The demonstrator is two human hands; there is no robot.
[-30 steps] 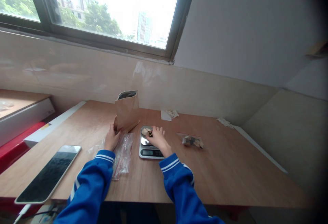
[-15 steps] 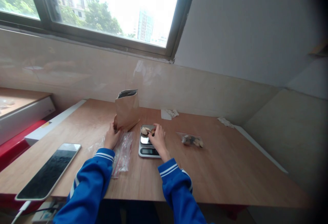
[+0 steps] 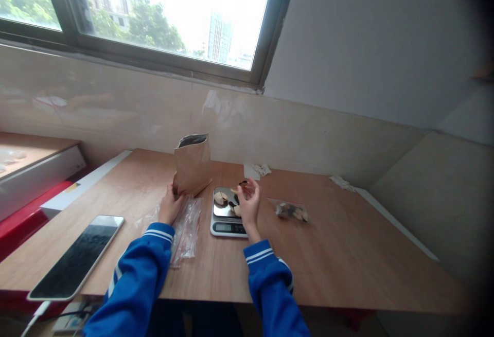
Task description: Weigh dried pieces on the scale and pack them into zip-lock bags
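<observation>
My left hand (image 3: pixel 170 207) is closed at the lower left edge of an upright brown paper pouch (image 3: pixel 192 167), whose top gapes. Below that hand lie several clear zip bags (image 3: pixel 188 234) with red seals. My right hand (image 3: pixel 250 202) is just over the right side of a small digital scale (image 3: pixel 227 228), its thumb and fingers pinching a dark-edged dried slice (image 3: pixel 243 183). On the scale's metal plate sit more dried slices (image 3: pixel 221 198), pale with dark rims; some are partly hidden by my fingers. The scale's display is too small to read.
A filled zip bag of dried slices (image 3: pixel 292 212) lies right of the scale. To the left is a large phone (image 3: pixel 77 259) with a charging cable (image 3: pixel 36 317). Crumpled paper (image 3: pixel 261 170) rests by the wall, and another scrap (image 3: pixel 342 183) farther right.
My right hand has risen slightly and shifted right off the plate with a slice, uncovering more slices on the scale. My left hand and the pouch stay in place.
</observation>
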